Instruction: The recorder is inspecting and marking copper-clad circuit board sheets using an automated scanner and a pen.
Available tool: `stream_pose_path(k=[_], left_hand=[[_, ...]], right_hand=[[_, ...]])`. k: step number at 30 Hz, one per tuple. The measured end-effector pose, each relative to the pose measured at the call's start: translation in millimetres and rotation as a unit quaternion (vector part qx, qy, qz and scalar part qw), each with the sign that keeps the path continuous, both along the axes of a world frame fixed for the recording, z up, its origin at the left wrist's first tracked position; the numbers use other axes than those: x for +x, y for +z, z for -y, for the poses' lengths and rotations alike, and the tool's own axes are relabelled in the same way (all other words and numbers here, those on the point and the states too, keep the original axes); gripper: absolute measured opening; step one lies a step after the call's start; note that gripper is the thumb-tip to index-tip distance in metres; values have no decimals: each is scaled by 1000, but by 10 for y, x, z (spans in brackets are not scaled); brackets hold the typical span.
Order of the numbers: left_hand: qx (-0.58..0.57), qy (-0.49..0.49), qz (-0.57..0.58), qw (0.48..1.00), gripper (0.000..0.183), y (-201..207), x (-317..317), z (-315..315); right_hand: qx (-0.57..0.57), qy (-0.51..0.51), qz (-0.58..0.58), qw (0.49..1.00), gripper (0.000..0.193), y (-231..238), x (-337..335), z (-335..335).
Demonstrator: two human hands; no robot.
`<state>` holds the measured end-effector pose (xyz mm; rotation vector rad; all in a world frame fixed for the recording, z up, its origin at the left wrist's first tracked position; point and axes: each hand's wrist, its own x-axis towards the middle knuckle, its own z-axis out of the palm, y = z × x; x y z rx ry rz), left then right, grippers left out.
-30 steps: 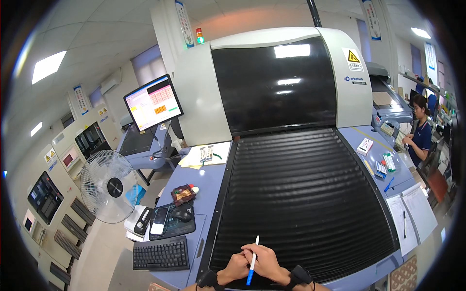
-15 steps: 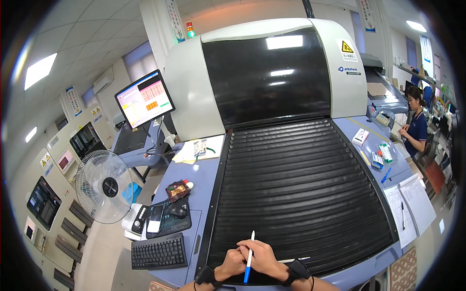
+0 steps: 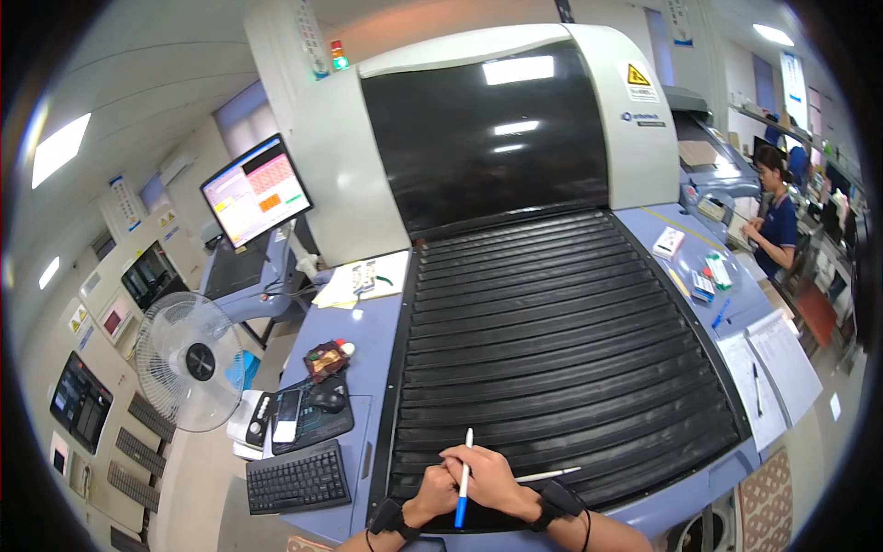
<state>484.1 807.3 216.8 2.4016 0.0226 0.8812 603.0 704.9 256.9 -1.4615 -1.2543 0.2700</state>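
Observation:
My hands meet above the near end of a machine's black ribbed bellows cover. My right hand is closed around a white pen with a blue end, its white tip pointing away and its blue end toward me. Against it rests my left hand, fingers curled and partly hidden behind the right one; whether it grips anything cannot be seen. Dark bands circle both wrists. A second slim white pen-like stick lies on the cover just right of my right hand.
A keyboard, phone and mouse lie at left, with a fan beyond. The machine's dark hood rises ahead. On the right are an open notebook, small boxes and a seated person.
The whole view has shifted slightly left and the folds of the bellows cover look sharper and flatter. My hands stay together, with the pen still in the right one.

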Motion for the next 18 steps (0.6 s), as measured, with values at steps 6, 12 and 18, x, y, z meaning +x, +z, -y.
stream_pose_path(k=[6,12,18], left_hand=[[-4,-18,20,1000,11,-22,30,-69],[4,21,29,999,21,-16,62,-114],[-6,64,21,998,18,59,73,-107]], right_hand=[[-14,4,4,1000,20,-67,-3,-1],[30,1,2,1000,20,-112,12,-24],[17,14,2,1000,19,-145,51,-57]])
